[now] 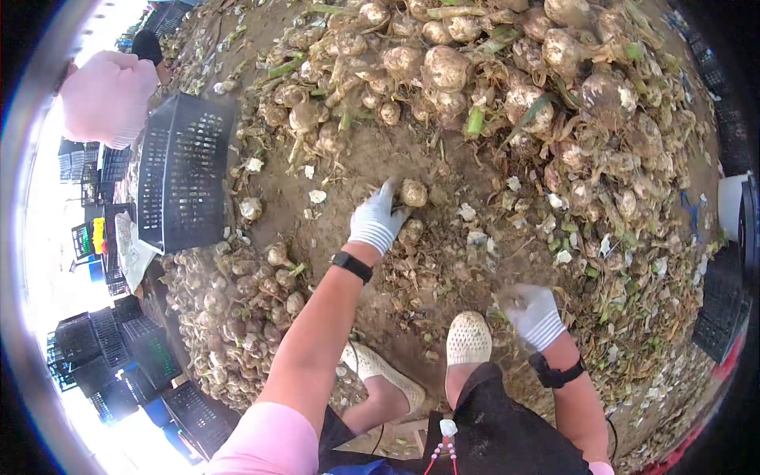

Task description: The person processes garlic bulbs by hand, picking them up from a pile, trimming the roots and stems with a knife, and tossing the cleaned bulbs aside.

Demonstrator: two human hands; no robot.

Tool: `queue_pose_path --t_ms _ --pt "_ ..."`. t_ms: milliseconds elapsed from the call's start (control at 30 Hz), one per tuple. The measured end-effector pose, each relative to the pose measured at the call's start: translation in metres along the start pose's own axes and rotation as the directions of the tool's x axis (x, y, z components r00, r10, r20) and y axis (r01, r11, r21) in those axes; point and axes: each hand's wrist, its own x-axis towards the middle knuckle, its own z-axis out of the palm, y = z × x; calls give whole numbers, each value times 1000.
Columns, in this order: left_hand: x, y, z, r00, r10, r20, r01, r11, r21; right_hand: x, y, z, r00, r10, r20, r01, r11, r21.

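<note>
My left hand (378, 219), in a white glove with a striped cuff, reaches over the brown soil. Its thumb and fingers are spread around the near side of a round garlic bulb (413, 193), touching or nearly touching it. Just below that lies another bulb (410, 231). Low on the right, my right hand (528, 310) wears a matching glove; its fingers are blurred and dirty, and whether they hold anything cannot be made out. Around it are scraps of peel and dry leaves. A large heap of bulbs with stems (447, 68) fills the top and right.
A black slatted crate (186, 174) stands at the left, with a co-worker's pink sleeve (109, 99) above it. A smaller bulb pile (229, 317) lies below the crate. More crates (115, 340) are stacked at far left. A white bucket (731, 207) is at far right.
</note>
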Motion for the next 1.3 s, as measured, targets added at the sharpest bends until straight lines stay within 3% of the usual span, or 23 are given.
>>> queue_pose_path --t_ms 67,100,167,233,300,333,367,433,500,567,600,667,767,900,1000,1067,1133,1200,1233,1300 --pt "-16 45 -37 997 -66 50 38 904 426 2 -13 -5 999 -18 46 17 1000 22" --pt "-18 58 -48 997 -59 53 31 903 430 2 -12 -4 999 -14 40 13 1000 26" --pt "-16 75 -61 988 -147 38 92 777 622 2 -10 0 998 -27 59 33 995 -95" --pt "-10 80 -54 994 -106 8 83 823 562 1 -12 4 999 0 48 5 995 -100" --pt "15 77 -41 930 -324 175 217 866 451 2 -7 8 997 12 70 -10 999 -34" --pt "24 68 -30 932 -353 85 299 878 373 1 -7 7 998 -29 58 30 1000 0" --pt "23 62 -29 934 -348 87 293 880 373 3 -4 5 998 -27 53 27 1000 -2" --pt "9 44 -27 983 -183 34 185 980 -69 5 1 8 997 -53 -50 52 998 -17" --pt "-16 29 -12 1000 -28 -7 24 930 -366 9 -16 -5 1000 28 3 -28 999 -39" --pt "-46 35 -13 984 174 -48 -172 828 -534 12 -22 -9 995 -102 -8 95 953 -289" --pt "-58 39 -13 984 171 -41 -166 827 -538 12 -26 -9 985 -166 -51 140 932 -335" --pt "-79 51 -19 978 196 76 -65 627 -776 17 -36 -9 984 -174 -41 147 917 -370" --pt "-104 77 -27 952 243 184 -45 710 -702 19 -67 -16 971 -241 9 222 879 -423" --pt "-123 86 -6 909 224 352 222 455 -863 18 -91 -7 946 -323 29 286 791 -541" --pt "-129 88 0 857 207 472 421 247 -873 11 -90 -7 952 -305 -23 239 787 -569" --pt "-134 88 2 830 211 516 483 190 -855 8 -80 -2 925 -377 -35 297 780 -551" --pt "-138 90 2 816 230 531 485 227 -844 7 -73 1 913 -405 -60 315 790 -526" --pt "-141 94 -2 821 244 517 405 390 -827 7 -70 0 902 -427 -57 344 794 -500" --pt "-143 97 -6 832 250 496 292 563 -773 8 -69 -1 905 -421 -57 338 796 -502" --pt "-148 108 -22 853 274 445 -51 892 -450 14 -67 -5 952 -306 10 271 825 -496"
